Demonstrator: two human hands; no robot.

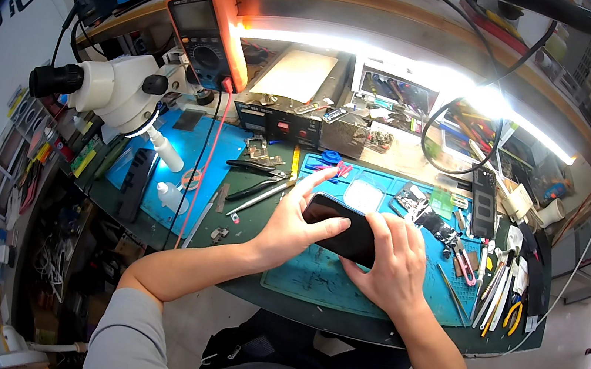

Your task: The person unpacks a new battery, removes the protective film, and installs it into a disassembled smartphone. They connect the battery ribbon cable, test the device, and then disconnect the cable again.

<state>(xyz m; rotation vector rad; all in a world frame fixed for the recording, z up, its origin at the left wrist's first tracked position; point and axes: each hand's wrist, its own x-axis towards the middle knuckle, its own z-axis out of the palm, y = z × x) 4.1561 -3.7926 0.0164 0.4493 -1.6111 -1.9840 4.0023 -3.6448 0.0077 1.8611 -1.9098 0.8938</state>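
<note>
Between my two hands is a smartphone [347, 245] with a dark screen, held above the blue work mat [306, 272]. My left hand [296, 222] grips its left end, the thumb lying over the screen and the index finger stretched out past the far edge. At the other end my right hand [396, 261] has its fingers on the far edge and its thumb at the near edge. The screen looks black, with a faint reflection toward the left. Beyond the phone, a clear round-cornered dish [364, 194] and a blue spool-like piece [330, 157] rest on the mat.
A white microscope [117, 90] stands at the left, near an orange multimeter [207, 35]. Pliers [254, 188] lie left of the mat. Tweezers [453, 295], pink-handled cutters [464, 263] and yellow-handled pliers [513, 316] are at the right. A black cable [429, 131] loops down at the back.
</note>
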